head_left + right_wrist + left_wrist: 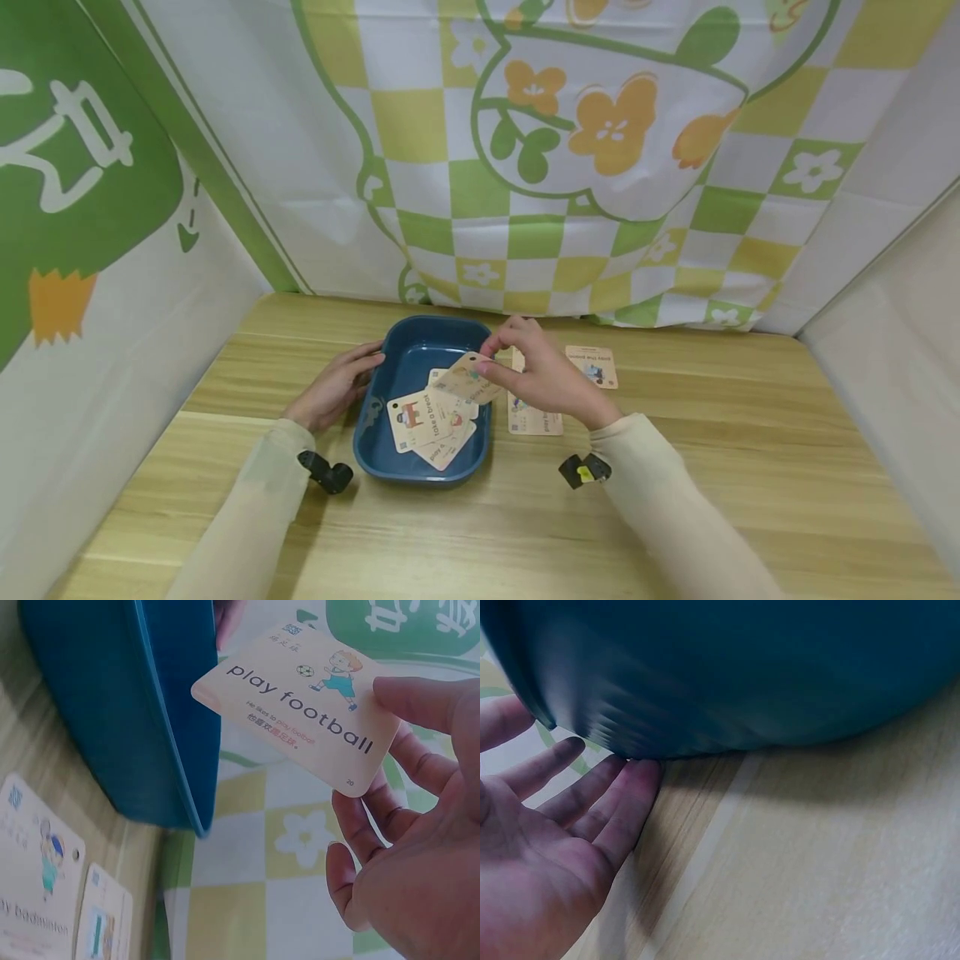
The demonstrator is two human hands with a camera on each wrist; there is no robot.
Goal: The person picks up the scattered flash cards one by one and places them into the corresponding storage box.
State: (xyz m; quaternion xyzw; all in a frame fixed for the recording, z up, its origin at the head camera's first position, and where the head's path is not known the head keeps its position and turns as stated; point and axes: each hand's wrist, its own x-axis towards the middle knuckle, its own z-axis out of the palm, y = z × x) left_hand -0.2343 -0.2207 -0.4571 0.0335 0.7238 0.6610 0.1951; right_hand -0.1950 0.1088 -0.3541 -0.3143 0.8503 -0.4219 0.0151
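Observation:
My right hand (551, 375) pinches a "play football" flash card (300, 712) between thumb and fingers, over the right side of a blue plastic bin (415, 360). In the right wrist view, the card shows a child kicking a ball, and its corner points toward the bin's rim. Inside the bin lie several overlapping cards, with a "take a break" card (420, 419) on top. My left hand (341, 387) is at the bin's left side. The left wrist view shows its fingers (615, 817) extended, with fingertips at the outer wall near the base.
Right of the bin, flash cards lie on the wooden table (712, 467), among them a "play badminton" card (37, 862). Another card (592, 367) lies farther right, partly behind my right hand. A patterned curtain (540, 242) hangs along the table's back edge.

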